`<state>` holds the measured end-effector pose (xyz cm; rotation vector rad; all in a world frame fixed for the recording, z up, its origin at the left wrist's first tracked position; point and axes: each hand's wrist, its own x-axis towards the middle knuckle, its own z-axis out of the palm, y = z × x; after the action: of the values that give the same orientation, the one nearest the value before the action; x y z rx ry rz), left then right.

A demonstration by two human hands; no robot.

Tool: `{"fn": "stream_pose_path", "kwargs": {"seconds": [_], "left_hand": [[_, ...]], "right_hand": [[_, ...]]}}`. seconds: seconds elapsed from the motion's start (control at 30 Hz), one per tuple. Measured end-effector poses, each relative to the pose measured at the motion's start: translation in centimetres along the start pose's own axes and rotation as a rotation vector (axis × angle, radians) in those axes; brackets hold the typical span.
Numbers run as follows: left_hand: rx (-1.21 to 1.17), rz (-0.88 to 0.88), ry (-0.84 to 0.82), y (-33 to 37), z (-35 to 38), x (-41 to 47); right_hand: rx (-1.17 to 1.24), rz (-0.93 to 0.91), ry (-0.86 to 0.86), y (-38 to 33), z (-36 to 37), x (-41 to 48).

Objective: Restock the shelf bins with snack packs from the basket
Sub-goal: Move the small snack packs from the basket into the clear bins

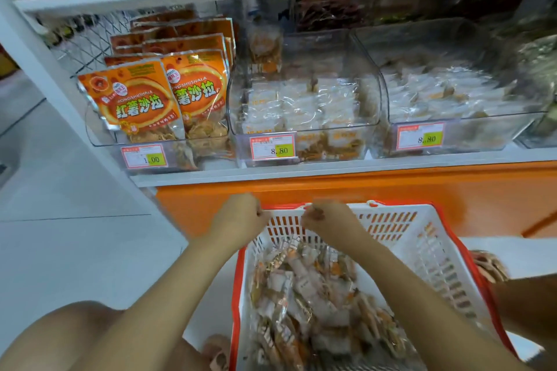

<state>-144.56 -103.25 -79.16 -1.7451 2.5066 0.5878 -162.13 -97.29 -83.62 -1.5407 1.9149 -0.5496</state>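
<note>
1. Hovering over the far rim of the white basket (434,250), the left hand (238,217) and right hand (327,221) were close together.
2. Both had curled fingers; I could not tell if they gripped anything.
3. Snack packs (313,304) lay piled in the basket.
4. Clear shelf bins (304,128) above it held more small packs.

three price tags (272,147), one white basket (428,238)
</note>
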Motion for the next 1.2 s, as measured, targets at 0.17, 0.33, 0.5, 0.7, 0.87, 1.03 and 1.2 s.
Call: {"fn": "stream_pose_path", "kwargs": {"seconds": [0.17, 0.33, 0.5, 0.7, 0.87, 1.03, 1.2], "left_hand": [[0.113, -0.09, -0.265, -1.0, 4.6, -0.8], [0.197, -0.14, -0.334, -2.6, 7.4, -0.8], [0.193, -0.206, -0.372, -2.4, 7.3, -0.9], [0.133, -0.212, -0.296, -1.6, 1.4, -1.0], [-0.275, -0.083, -0.167, -2.0, -4.9, -2.4], [-0.603, 0.035, -0.097, -0.3, -7.3, -2.9], [-0.987, 0.017, 0.094, 1.4, -8.3, -2.0]], "right_hand": [[-0.1, 0.182, -0.222, 5.9, 6.0, -1.6], [-0.156, 0.171, -0.326, 6.8, 8.2, -3.1], [-0.133, 0.152, -0.323, 7.0, 9.0, -3.4], [0.005, 0.174, -0.26, 6.5, 6.5, -2.8], [0.276, 0.092, -0.095, 3.5, 1.8, -1.5], [0.967, 0.02, -0.192, -1.1, -2.4, -2.9], [1.433, -0.072, -0.113, -4.8, -3.5, -3.8]]}}
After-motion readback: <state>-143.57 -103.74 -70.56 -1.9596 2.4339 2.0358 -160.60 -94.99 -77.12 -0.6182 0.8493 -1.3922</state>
